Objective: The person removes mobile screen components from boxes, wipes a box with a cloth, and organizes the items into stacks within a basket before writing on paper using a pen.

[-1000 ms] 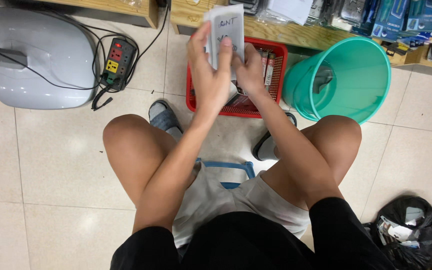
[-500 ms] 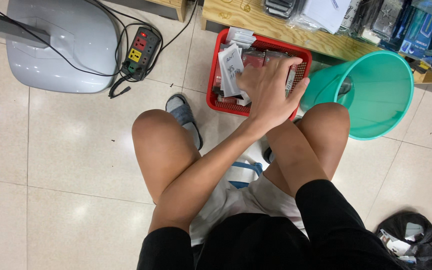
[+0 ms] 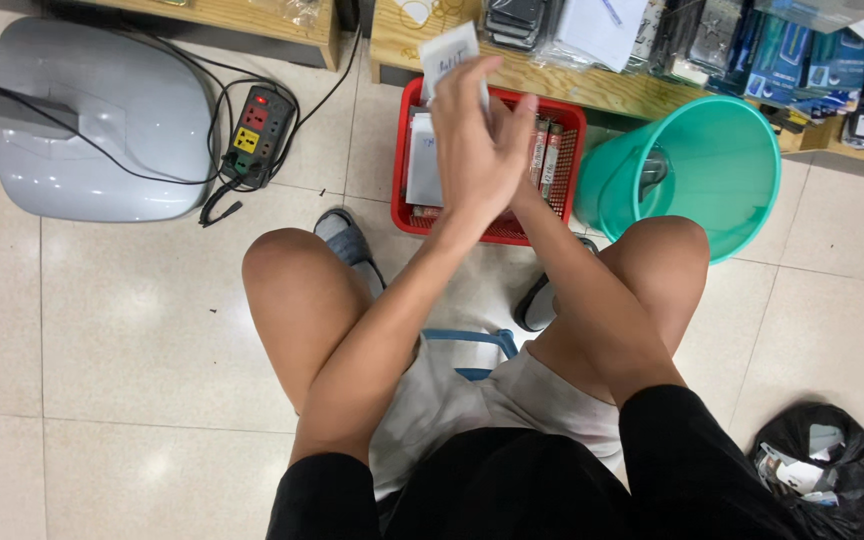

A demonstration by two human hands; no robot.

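My left hand (image 3: 472, 150) is raised over a red plastic basket (image 3: 574, 118) on the floor and grips a small white packet (image 3: 449, 55) with writing on it, held upright between thumb and fingers. My right hand (image 3: 525, 135) sits right behind the left one, mostly hidden by it; whether it touches the packet cannot be told. The basket holds more white packets (image 3: 422, 165) and a few reddish tube-shaped items (image 3: 546, 150). I am seated low, with my knees on either side.
A teal bucket (image 3: 722, 170) lies tipped beside the basket on the right. A grey appliance base (image 3: 102, 130) and a power strip (image 3: 252, 135) with cables lie at left. A low wooden shelf (image 3: 592, 85) of packaged goods runs behind. A black bag (image 3: 827, 470) sits at lower right.
My hands were down inside the basket among the packets; now the left hand has risen with one white packet held above the basket's far rim.
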